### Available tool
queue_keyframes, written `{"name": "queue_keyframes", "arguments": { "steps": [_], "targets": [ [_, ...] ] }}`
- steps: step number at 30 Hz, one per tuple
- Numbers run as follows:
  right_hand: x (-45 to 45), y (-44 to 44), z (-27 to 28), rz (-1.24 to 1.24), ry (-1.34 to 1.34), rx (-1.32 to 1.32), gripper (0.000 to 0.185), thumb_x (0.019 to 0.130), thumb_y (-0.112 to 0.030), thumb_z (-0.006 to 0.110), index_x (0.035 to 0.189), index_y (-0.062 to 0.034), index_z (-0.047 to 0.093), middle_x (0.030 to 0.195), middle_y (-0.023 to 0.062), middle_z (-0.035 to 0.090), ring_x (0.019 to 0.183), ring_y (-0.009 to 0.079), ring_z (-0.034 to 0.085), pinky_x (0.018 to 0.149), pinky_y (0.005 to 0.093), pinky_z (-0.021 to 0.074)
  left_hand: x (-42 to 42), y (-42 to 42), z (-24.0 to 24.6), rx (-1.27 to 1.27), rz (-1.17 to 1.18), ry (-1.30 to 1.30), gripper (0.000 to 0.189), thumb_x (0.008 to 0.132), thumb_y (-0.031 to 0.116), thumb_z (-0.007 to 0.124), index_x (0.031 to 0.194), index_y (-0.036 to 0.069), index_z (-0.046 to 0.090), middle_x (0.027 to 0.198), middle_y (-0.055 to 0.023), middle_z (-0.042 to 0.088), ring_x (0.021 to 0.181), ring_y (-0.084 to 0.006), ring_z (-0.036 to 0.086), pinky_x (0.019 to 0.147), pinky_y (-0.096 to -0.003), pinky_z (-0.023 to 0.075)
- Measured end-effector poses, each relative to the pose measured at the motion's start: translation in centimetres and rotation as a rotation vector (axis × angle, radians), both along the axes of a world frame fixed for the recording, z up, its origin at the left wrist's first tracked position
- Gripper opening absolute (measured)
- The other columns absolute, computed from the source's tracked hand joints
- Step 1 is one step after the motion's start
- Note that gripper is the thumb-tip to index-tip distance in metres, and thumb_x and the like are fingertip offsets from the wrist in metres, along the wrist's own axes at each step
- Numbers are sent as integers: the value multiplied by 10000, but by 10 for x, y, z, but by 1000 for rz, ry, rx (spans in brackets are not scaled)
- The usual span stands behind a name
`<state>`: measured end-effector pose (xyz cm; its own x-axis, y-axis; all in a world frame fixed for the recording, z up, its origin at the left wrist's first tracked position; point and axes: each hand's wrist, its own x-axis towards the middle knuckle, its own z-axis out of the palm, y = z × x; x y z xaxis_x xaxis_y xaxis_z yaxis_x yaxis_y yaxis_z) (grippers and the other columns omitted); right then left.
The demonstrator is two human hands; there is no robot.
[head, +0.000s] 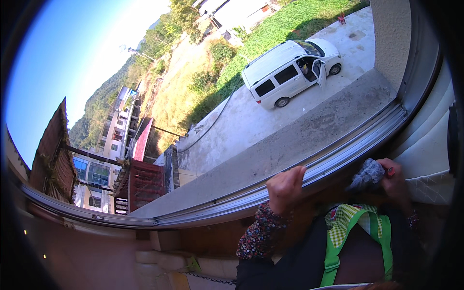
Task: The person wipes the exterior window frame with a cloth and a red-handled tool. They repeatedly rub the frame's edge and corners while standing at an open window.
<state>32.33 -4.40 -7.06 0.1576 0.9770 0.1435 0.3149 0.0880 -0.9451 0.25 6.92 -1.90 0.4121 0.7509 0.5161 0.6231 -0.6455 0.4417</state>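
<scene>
My left hand [285,189] is curled into a loose fist over the aluminium window track [250,195]. No object shows in it, and its palm side is hidden. At the right, my right hand [394,181] grips a bunched grey cloth [370,174]. A small red-ended object [390,172], too little shown to name, also sticks out of that hand. The cloth hangs just inside the window, near the lower frame. A green apron strap [331,253] and yellow-checked apron cloth [339,224] cover my front.
Beyond the track runs a concrete ledge [301,134] high above a paved yard. A white van [286,74] with a front door ajar is parked below. Pale quilted padding [427,185] stands at the right. A sofa [159,261] lies at lower left.
</scene>
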Motion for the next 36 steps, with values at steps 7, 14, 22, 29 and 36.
{"name": "queue_keyframes", "arguments": {
  "steps": [7,14,22,29,36],
  "targets": [
    [-8,26,26,127,112,42,215,930,-30,634,1138,20,654,1031,132,725,984,226,702,883,323,529,39,-72,-124,-594,-440,-226,613,895,60,734,1455,23,488,1397,-218,565,1285,-357,579,1051,-394,497],
    [-18,39,24,26,911,-89,237,990,-52,588,1213,20,627,1110,81,700,1043,167,662,949,311,508,29,-71,-275,-1029,-300,-248,451,971,146,675,1377,-6,550,1344,-195,621,1254,-308,602,1084,-408,472],
    [25,31,10,-175,929,-54,271,1013,-65,564,1267,7,622,1160,79,694,1079,167,656,980,297,503,-15,-63,-280,-1276,-125,-435,299,1045,186,542,1251,-2,650,1151,-116,696,1052,-221,659,938,-344,520],
    [58,21,9,-284,889,-2,435,1001,-40,527,1431,29,530,1235,113,669,1127,187,655,1028,319,495,-47,-70,-146,-1393,-145,-1006,417,1075,261,485,1349,-45,553,1299,-165,648,1160,-257,647,1008,-367,512],
    [67,15,7,-167,992,-35,402,1015,-96,495,1390,35,556,1213,134,681,1114,221,673,1021,351,516,-25,-70,-120,-1397,-24,-1396,477,1114,310,380,1357,-70,533,1354,-200,620,1234,-311,615,1082,-426,473]
  ]
}}
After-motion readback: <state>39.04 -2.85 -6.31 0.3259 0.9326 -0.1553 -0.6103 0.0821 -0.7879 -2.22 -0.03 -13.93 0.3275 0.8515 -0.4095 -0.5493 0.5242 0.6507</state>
